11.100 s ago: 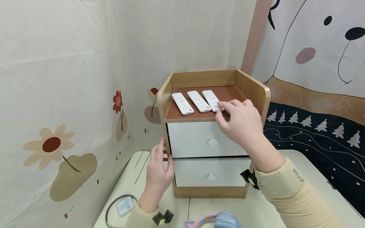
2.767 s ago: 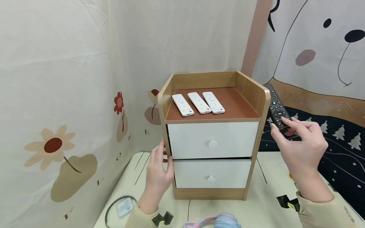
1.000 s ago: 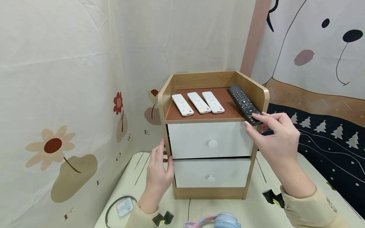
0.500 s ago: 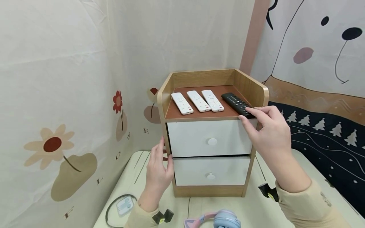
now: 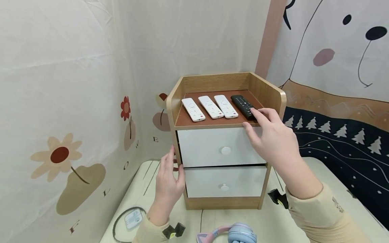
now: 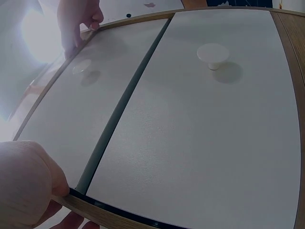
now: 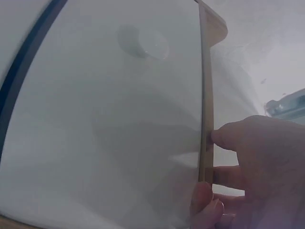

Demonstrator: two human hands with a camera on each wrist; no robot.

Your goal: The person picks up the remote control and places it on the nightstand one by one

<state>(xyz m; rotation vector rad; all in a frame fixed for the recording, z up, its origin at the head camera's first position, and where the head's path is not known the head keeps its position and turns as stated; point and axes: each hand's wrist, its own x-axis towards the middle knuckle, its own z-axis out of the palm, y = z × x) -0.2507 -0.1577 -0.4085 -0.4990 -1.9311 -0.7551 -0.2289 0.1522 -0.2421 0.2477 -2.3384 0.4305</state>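
Observation:
A small wooden cabinet point(image 5: 231, 203) with two white drawers stands in the middle of the head view. Three white remote controls, a left one point(image 5: 193, 110), a middle one point(image 5: 211, 107) and a right one point(image 5: 226, 106), lie slanted on its brown top. Right of them lies a black remote control point(image 5: 241, 104). My right hand point(image 5: 275, 136) touches its near end with the index finger; the thumb is apart from it, by the shelf's front edge. My left hand point(image 5: 168, 184) rests against the cabinet's left side, fingers fairly straight, thumb at the front edge.
Blue and pink headphones point(image 5: 241, 233) lie in front of the cabinet. A light blue tag-like item point(image 5: 133, 219) with a dark cord lies at left. Raised wooden walls point(image 5: 217, 82) border the cabinet top. Round white knobs point(image 5: 226, 151) stick out from the drawers.
My right hand has brought the black remote from the right over the cabinet top, lowered it and slid it left beside the white ones. My left hand has stayed put.

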